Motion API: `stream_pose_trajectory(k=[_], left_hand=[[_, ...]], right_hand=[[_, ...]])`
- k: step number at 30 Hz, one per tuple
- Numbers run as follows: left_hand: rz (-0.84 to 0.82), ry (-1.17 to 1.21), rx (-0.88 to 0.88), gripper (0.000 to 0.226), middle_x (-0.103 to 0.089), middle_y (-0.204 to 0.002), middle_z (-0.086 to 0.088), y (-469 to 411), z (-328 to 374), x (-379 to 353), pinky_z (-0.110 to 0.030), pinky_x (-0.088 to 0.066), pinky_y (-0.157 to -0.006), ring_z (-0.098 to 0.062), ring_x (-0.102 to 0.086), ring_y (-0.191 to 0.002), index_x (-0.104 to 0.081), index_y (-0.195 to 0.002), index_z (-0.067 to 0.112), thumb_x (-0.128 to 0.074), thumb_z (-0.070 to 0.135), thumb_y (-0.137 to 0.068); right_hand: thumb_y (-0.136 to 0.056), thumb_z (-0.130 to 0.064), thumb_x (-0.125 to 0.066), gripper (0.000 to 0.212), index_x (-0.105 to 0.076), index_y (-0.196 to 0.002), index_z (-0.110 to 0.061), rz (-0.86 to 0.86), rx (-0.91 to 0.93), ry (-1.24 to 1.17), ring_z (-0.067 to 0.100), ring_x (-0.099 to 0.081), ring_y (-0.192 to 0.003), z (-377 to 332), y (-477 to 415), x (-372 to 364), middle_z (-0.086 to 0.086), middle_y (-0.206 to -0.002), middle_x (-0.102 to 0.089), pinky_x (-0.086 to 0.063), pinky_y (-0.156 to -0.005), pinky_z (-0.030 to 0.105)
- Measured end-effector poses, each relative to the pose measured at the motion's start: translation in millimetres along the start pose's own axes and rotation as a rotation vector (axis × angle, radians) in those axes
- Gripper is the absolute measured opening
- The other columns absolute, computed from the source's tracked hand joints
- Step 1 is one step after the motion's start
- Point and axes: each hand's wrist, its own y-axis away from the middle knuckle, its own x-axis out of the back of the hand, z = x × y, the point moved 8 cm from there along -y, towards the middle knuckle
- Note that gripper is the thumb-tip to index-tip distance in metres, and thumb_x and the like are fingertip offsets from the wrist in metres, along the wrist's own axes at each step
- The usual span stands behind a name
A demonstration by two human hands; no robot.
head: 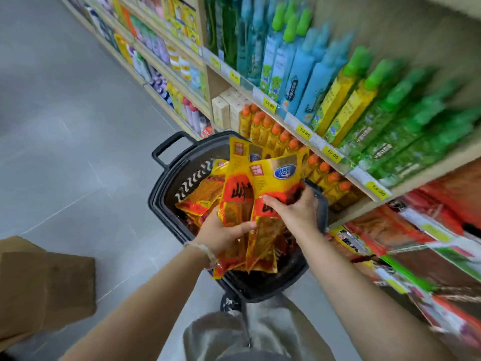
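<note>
**Both hands hold a bundle of snack packets above the basket**

We find the left hand (223, 231) closed around the lower part of a fanned bundle of yellow-and-red snack packets (238, 194), with the thumb across the front and the fingers hidden behind. The right hand (295, 213) grips the front packet of the same bundle from the right, its fingers curled over the printed face. The bundle stands roughly upright, directly above a black basket (158, 204) and partly down inside it. More loose packets (200, 198) of the same kind lie in the basket to the left. A bracelet (205, 250) sits on the left wrist. Just beyond the basket, a shelf (346, 173) with yellow price tags (304, 132) carries orange-capped bottles (276, 136) below and blue bottles (299, 71) and green bottles (406, 118) above. A cardboard box (46, 282) rests on the grey floor (65, 126) at the left.
</note>
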Motion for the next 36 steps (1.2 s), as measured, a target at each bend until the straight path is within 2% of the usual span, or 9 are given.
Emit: stream_pose_trajectory(k=[3, 7, 15, 19, 24, 27, 29, 33, 36], left_hand=[[-0.006, -0.151, -0.096, 0.068, -0.067, -0.107, 0.011, 5, 19, -10, -0.024, -0.048, -0.086, -0.005, -0.062, -0.098, -0.057, -0.117, 0.026, -0.086, 0.038, -0.057], [-0.016, -0.24, -0.174, 0.054, -0.066, -0.096, 0.019, 13, 33, -25, -0.013, -0.045, -0.073, 0.006, -0.062, -0.086, -0.055, -0.104, 0.036, -0.087, 0.03, -0.06], [-0.303, -0.322, -0.276, 0.025, -0.07, -0.075, 0.016, 31, 67, -96, -0.012, -0.051, -0.066, 0.006, -0.064, -0.07, -0.064, -0.086, 0.023, -0.082, 0.02, -0.069], [-0.383, -0.31, -0.354, 0.025, -0.072, -0.082, 0.014, 51, 93, -152, -0.006, -0.047, -0.061, 0.001, -0.066, -0.077, -0.066, -0.09, 0.022, -0.081, 0.018, -0.07], [-0.409, -0.25, -0.417, 0.007, -0.066, -0.083, 0.031, 90, 121, -241, 0.001, -0.04, -0.063, 0.016, -0.059, -0.08, -0.065, -0.092, 0.037, -0.059, 0.035, -0.088], [-0.336, -0.236, -0.452, 0.038, -0.053, -0.107, 0.021, 114, 138, -289, -0.012, -0.033, -0.086, 0.002, -0.046, -0.102, -0.056, -0.12, 0.029, -0.043, 0.05, -0.091], [-0.309, -0.262, -0.469, 0.05, -0.048, -0.114, 0.012, 130, 149, -322, -0.024, -0.027, -0.1, -0.007, -0.04, -0.116, -0.05, -0.13, 0.027, -0.04, 0.056, -0.09], [-0.289, -0.281, -0.514, 0.058, -0.05, -0.129, 0.006, 158, 178, -380, -0.028, -0.029, -0.098, -0.023, -0.042, -0.128, -0.051, -0.131, 0.022, -0.041, 0.061, -0.088], [-0.362, -0.262, -0.617, 0.051, -0.055, -0.131, -0.001, 173, 210, -424, -0.03, -0.033, -0.1, -0.02, -0.048, -0.121, -0.056, -0.122, 0.022, -0.046, 0.057, -0.086]], right_hand=[[-0.05, -0.064, -0.078, 0.107, -0.037, -0.137, -0.018, 0.079, -0.011, 0.008, 0.03, -0.039, -0.129, -7, 17, 20, 0.01, -0.135, -0.045, -0.039, -0.103, 0.044], [-0.053, -0.066, -0.077, 0.108, -0.032, -0.137, -0.017, 0.075, -0.076, -0.074, 0.027, -0.04, -0.128, 2, 38, 42, 0.007, -0.137, -0.041, -0.039, -0.1, 0.04], [-0.04, -0.088, -0.063, 0.107, -0.045, -0.124, -0.024, 0.06, -0.04, -0.322, 0.015, -0.05, -0.119, 39, 73, 138, -0.007, -0.127, -0.055, -0.04, -0.103, 0.038], [-0.062, -0.075, -0.061, 0.072, -0.062, -0.108, -0.02, 0.291, -0.009, -0.37, 0.014, -0.062, -0.102, 71, 100, 227, 0.003, -0.111, -0.068, -0.048, -0.089, 0.039], [-0.078, -0.041, -0.073, 0.012, -0.066, -0.089, -0.04, 0.521, 0.142, -0.504, 0.008, -0.066, -0.086, 102, 149, 341, -0.015, -0.088, -0.071, -0.051, -0.073, 0.025], [-0.079, -0.034, -0.074, 0.02, -0.063, -0.09, -0.048, 0.656, 0.264, -0.47, -0.001, -0.065, -0.084, 109, 189, 415, -0.021, -0.089, -0.07, -0.047, -0.071, 0.014], [-0.079, -0.033, -0.072, 0.018, -0.065, -0.09, -0.046, 0.75, 0.309, -0.464, 0.004, -0.066, -0.088, 118, 216, 464, -0.018, -0.09, -0.071, -0.048, -0.079, 0.021], [-0.082, -0.033, -0.068, 0.01, -0.069, -0.084, -0.043, 0.975, 0.365, -0.458, 0.008, -0.065, -0.086, 137, 268, 556, -0.017, -0.084, -0.071, -0.05, -0.085, 0.033], [-0.082, -0.047, -0.063, 0.009, -0.066, -0.077, -0.041, 1.119, 0.354, -0.444, 0.0, -0.058, -0.066, 147, 302, 616, -0.016, -0.071, -0.066, -0.048, -0.065, 0.027]])
